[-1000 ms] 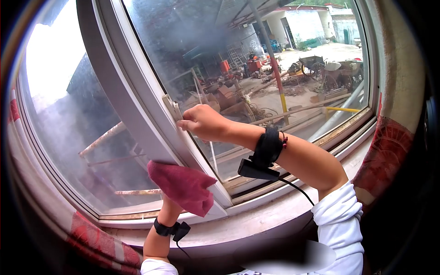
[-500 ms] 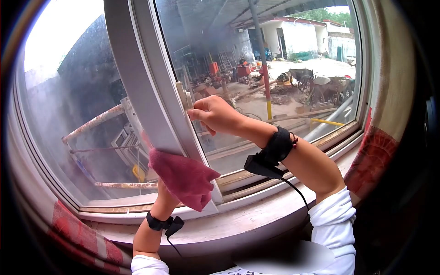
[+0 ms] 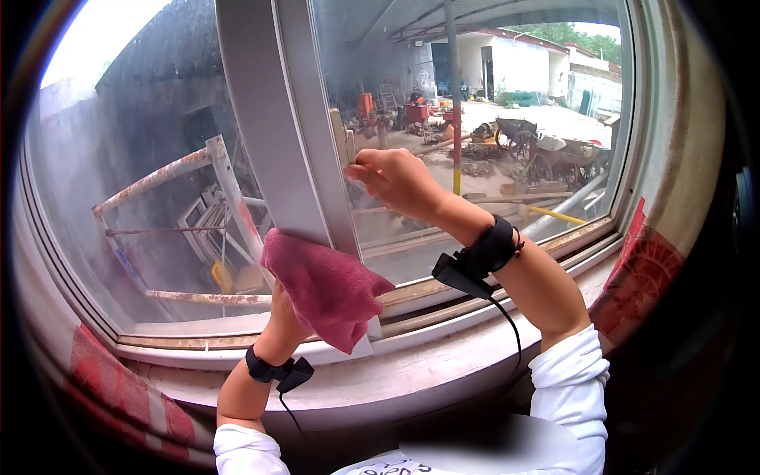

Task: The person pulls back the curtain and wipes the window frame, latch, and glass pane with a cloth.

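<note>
A pink cloth [image 3: 328, 289] hangs over my left hand [image 3: 286, 310] and covers most of its fingers. My left hand holds the cloth against the lower part of the grey-white window frame [image 3: 305, 158]. Farther up, my right hand [image 3: 388, 176] is closed with its fingertips at the pale window latch [image 3: 342, 141] on the frame's upright. Part of the latch is hidden behind those fingers. Glass panes lie on both sides of the upright. Each wrist wears a black strap with a small device and cable.
A window sill [image 3: 427, 368] runs below, with a sliding track [image 3: 427, 297] above it. Red patterned curtains [image 3: 641, 277] hang at both sides. Beyond the glass are a rusty metal frame [image 3: 158, 178], a striped pole [image 3: 457, 142] and a wheelbarrow [image 3: 518, 131].
The view has shifted a little. The upright with the latch and my right hand appear farther right and higher against the yard. The cloth has risen slightly, still held by my left hand.
</note>
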The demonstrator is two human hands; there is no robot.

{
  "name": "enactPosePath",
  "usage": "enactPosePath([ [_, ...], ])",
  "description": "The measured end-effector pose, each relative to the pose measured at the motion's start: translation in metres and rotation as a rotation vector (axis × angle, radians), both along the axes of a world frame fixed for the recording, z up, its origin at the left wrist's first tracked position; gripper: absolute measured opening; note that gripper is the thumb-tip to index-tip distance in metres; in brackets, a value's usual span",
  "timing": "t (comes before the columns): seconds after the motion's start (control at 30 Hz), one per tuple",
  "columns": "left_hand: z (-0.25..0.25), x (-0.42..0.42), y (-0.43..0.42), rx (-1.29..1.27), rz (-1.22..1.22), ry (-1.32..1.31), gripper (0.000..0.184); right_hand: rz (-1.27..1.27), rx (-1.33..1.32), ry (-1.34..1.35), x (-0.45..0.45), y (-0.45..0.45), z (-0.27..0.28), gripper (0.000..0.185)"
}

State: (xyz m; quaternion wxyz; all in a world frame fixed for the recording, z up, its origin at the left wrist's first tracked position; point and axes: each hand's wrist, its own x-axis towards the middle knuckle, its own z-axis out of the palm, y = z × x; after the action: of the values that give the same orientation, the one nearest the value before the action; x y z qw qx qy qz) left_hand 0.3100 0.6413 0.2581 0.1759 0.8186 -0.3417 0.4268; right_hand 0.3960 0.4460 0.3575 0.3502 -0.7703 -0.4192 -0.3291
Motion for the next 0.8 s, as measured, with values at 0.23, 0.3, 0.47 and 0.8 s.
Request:
enactPosePath([
  [0.23, 0.039, -0.011, 0.008, 0.13, 0.235, -0.174, 0.057, -0.047, 0.212, -0.141, -0.082, -0.011, -0.016, 0.026],
  [0.3, 0.054, -0.003, 0.006, 0.183, 0.314, -0.316, 0.062, 0.021, 0.103, -0.441, -0.115, -0.005, -0.035, 0.016],
  [0.47, 0.076, 0.021, -0.002, 0.146, 0.324, -0.544, 0.058, -0.063, -0.255, -0.735, -0.126, 0.022, -0.052, 0.034],
  [0.8, 0.023, 0.005, 0.015, 0.32, 0.271, -0.265, 0.046, -0.061, -0.313, -0.433, -0.08, 0.021, -0.092, 0.064],
])
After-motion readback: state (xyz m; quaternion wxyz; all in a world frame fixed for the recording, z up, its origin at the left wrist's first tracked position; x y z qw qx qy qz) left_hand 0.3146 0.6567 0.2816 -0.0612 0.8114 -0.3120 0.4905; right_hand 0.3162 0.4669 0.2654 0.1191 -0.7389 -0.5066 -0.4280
